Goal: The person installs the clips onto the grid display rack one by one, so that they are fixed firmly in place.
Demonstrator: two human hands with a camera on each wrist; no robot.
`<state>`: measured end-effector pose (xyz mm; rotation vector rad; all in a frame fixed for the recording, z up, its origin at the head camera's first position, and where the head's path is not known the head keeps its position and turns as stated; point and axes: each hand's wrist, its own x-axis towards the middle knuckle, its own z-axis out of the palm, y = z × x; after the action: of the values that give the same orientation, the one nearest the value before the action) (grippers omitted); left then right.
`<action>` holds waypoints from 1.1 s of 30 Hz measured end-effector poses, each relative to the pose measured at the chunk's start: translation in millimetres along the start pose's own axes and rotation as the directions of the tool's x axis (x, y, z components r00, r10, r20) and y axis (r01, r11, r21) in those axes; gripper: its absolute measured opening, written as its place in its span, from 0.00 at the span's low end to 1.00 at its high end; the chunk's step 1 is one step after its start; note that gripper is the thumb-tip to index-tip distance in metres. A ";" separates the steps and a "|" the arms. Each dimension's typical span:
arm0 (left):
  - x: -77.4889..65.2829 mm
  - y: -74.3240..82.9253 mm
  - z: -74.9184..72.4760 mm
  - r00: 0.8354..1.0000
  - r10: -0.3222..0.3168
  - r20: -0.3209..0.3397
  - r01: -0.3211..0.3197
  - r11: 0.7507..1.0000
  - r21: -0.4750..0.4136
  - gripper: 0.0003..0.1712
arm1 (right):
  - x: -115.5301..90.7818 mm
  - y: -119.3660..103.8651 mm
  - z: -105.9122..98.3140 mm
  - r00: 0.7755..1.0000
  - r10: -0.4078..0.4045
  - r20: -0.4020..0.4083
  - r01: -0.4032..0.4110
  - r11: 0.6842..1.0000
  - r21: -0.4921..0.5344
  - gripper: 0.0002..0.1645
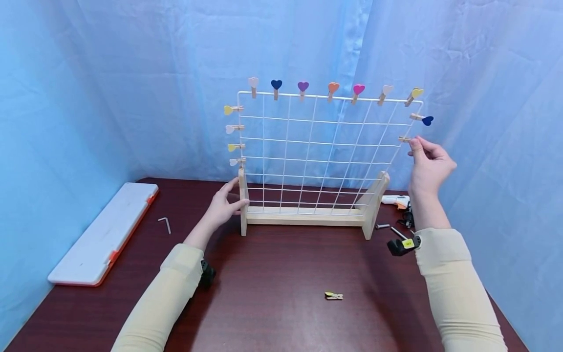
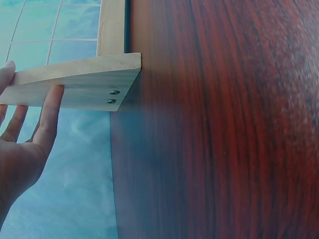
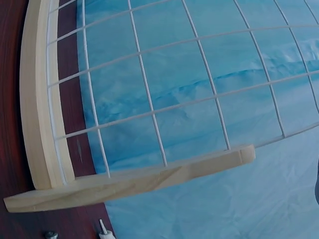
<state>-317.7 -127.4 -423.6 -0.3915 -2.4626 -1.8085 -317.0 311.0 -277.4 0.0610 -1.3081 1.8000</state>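
Observation:
A white wire grid (image 1: 299, 144) stands in a wooden stand (image 1: 303, 220). Between thumb and fingertips, my right hand (image 1: 431, 166) pinches a small wooden clothespin (image 1: 404, 140) at the grid's right edge; the fingers hide its outer end. My left hand (image 1: 223, 205) holds the stand's left side panel (image 2: 89, 89), thumb at its edge and fingers against its outer face. Heart-topped clothespins line the grid's top, among them an orange one (image 1: 333, 88). Others sit on the left edge, such as a yellow one (image 1: 229, 110). Above my right hand is a dark blue one (image 1: 426, 120).
A yellow-topped clothespin (image 1: 333, 296) lies on the dark red table (image 1: 272, 274). At left are a white case (image 1: 103, 234) with orange trim and a hex key (image 1: 166, 225). Right of the stand lie a white-and-orange glue gun (image 1: 396, 200) and bolts (image 1: 382, 226). Blue curtains hang behind.

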 end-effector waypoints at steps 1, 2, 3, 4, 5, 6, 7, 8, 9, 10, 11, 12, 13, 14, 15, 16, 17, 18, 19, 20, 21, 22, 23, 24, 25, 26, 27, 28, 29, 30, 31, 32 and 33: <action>0.0 -0.2 0.1 1.000 0.001 -0.001 -0.001 1.000 -0.002 0.42 | 0.0 -0.1 -0.7 1.000 -0.001 0.010 0.001 1.000 0.002 0.21; -0.1 -0.3 0.3 1.000 0.001 -0.001 -0.001 1.000 -0.001 0.42 | 0.0 -0.7 -1.7 1.000 0.001 0.023 -0.001 1.000 -0.002 0.21; -0.1 -0.3 0.5 1.000 0.002 -0.001 -0.002 1.000 0.000 0.42 | -0.2 -1.9 -2.8 0.999 0.005 0.037 -0.004 1.000 -0.008 0.21; -0.2 -0.7 0.6 1.000 0.004 0.001 -0.004 1.000 0.003 0.42 | -0.5 -3.2 -3.8 0.999 0.002 0.052 0.000 1.000 -0.023 0.20; -0.2 -0.8 0.9 1.000 0.003 0.000 -0.003 1.000 0.006 0.42 | -1.2 -5.6 -4.9 0.998 -0.002 0.067 0.004 0.999 -0.034 0.21; -0.2 -0.8 1.1 1.000 0.004 0.001 -0.004 1.000 0.010 0.42 | -2.2 -8.7 -6.4 0.997 -0.005 0.080 0.010 0.998 -0.061 0.21; -0.2 -0.8 1.3 1.000 0.003 0.003 -0.003 1.000 0.015 0.42 | -3.3 -12.6 -8.0 0.996 -0.014 0.090 0.023 0.995 -0.100 0.20; -0.3 -0.6 1.7 1.000 0.003 0.006 -0.003 1.000 0.019 0.42 | -5.0 -17.3 -9.5 0.994 -0.031 0.102 0.046 0.987 -0.152 0.20; -0.4 -0.8 1.9 1.000 0.004 0.007 -0.004 1.000 0.023 0.42 | -7.1 -22.7 -10.9 0.992 -0.050 0.115 0.073 0.976 -0.205 0.20; -0.5 -0.8 2.0 1.000 0.006 0.007 -0.006 1.000 0.024 0.42 | -9.4 -27.9 -12.3 0.988 -0.078 0.133 0.112 0.957 -0.267 0.20; -2.1 3.0 1.9 1.000 0.001 0.008 -0.001 1.000 0.023 0.42 | -12.0 -33.0 -13.5 0.982 -0.104 0.158 0.150 0.937 -0.317 0.19; -3.4 5.7 1.5 1.000 -0.003 0.011 0.003 1.000 0.018 0.42 | -13.4 -36.0 -15.4 0.974 -0.128 0.188 0.191 0.910 -0.367 0.18; -3.6 5.6 1.1 1.000 -0.004 0.011 0.004 1.000 0.015 0.42 | -15.7 -39.8 -16.1 0.961 -0.154 0.228 0.238 0.882 -0.407 0.18; -3.6 5.5 0.7 1.000 -0.005 0.010 0.004 1.000 0.014 0.42 | -18.4 -42.6 -17.2 0.944 -0.173 0.280 0.285 0.857 -0.430 0.18; -3.5 5.3 0.3 1.000 -0.005 0.010 0.005 1.000 0.012 0.42 | -21.0 -43.7 -18.8 0.923 -0.179 0.341 0.321 0.847 -0.424 0.17; -3.3 5.5 -0.1 1.000 -0.010 0.008 0.010 1.000 0.010 0.42 | -23.6 -43.1 -21.0 0.893 -0.187 0.409 0.366 0.831 -0.418 0.17; -3.0 5.5 -0.5 1.000 -0.014 0.006 0.014 1.000 0.007 0.42 | -26.5 -41.6 -23.5 0.855 -0.190 0.483 0.407 0.822 -0.398 0.17; -1.1 1.7 -0.6 1.000 -0.010 0.002 0.010 1.000 0.007 0.43 | -29.8 -39.2 -26.5 0.810 -0.180 0.558 0.447 0.805 -0.389 0.18; 0.3 -0.9 -0.3 1.000 -0.008 -0.003 0.008 1.000 0.011 0.42 | -35.1 -37.9 -29.2 0.759 -0.161 0.631 0.485 0.787 -0.382 0.19; 0.6 -0.8 -0.2 1.000 -0.009 -0.006 0.009 1.000 0.012 0.42 | -40.6 -34.9 -33.2 0.709 -0.132 0.693 0.514 0.769 -0.380 0.20; 0.8 -0.9 0.0 1.000 -0.009 -0.006 0.009 1.000 0.013 0.42 | -46.1 -30.9 -37.1 0.648 -0.114 0.753 0.558 0.744 -0.368 0.22; 0.8 -0.9 0.1 1.000 -0.012 -0.009 0.012 1.000 0.014 0.42 | -52.2 -27.2 -40.5 0.584 -0.088 0.807 0.605 0.709 -0.361 0.23; 0.8 -0.9 0.1 1.000 -0.011 -0.009 0.011 1.000 0.016 0.42 | -58.9 -23.4 -43.6 0.519 -0.050 0.853 0.637 0.688 -0.347 0.23; 0.6 -1.0 0.2 1.000 -0.011 -0.008 0.011 1.000 0.020 0.42 | -66.0 -19.6 -46.8 0.456 -0.012 0.890 0.671 0.662 -0.335 0.24; 0.2 -1.0 0.0 1.000 -0.013 -0.007 0.013 1.000 0.024 0.42 | -73.4 -15.5 -49.6 0.396 0.032 0.918 0.689 0.650 -0.320 0.24; -0.1 -1.0 0.0 1.000 -0.013 -0.006 0.014 1.000 0.027 0.42 | -80.9 -11.4 -52.2 0.337 0.076 0.938 0.695 0.652 -0.303 0.24; -0.4 -1.1 -0.1 1.000 -0.015 -0.005 0.015 0.999 0.030 0.42 | -88.0 -6.9 -54.3 0.272 0.121 0.955 0.690 0.667 -0.281 0.24; -0.4 -1.0 -0.3 1.000 -0.016 -0.007 0.016 0.999 0.029 0.42 | -95.8 -2.7 -56.3 0.220 0.174 0.960 0.672 0.686 -0.279 0.24; -0.3 -1.1 -0.3 1.000 -0.016 -0.006 0.016 0.999 0.030 0.42 | -103.3 2.0 -58.0 0.173 0.218 0.960 0.649 0.708 -0.278 0.24; -0.2 -1.1 -0.1 1.000 -0.016 -0.007 0.016 0.999 0.028 0.42 | -110.8 6.6 -59.3 0.131 0.248 0.960 0.627 0.729 -0.275 0.23; 0.1 -0.9 0.0 1.000 -0.016 -0.009 0.016 1.000 0.025 0.42 | -118.0 11.2 -60.1 0.095 0.279 0.956 0.597 0.753 -0.279 0.23; 0.3 -0.8 0.3 1.000 -0.016 -0.010 0.016 1.000 0.021 0.42 | -125.0 15.9 -60.7 0.056 0.297 0.953 0.571 0.774 -0.275 0.23; 0.5 -0.7 0.6 1.000 -0.012 -0.007 0.013 1.000 0.019 0.42 | -131.6 21.2 -61.5 0.013 0.309 0.951 0.548 0.794 -0.265 0.22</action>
<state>-318.2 -126.9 -424.3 -0.3692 -2.4816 -1.7864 -224.6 277.3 -386.4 1.3704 -2.7377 0.7749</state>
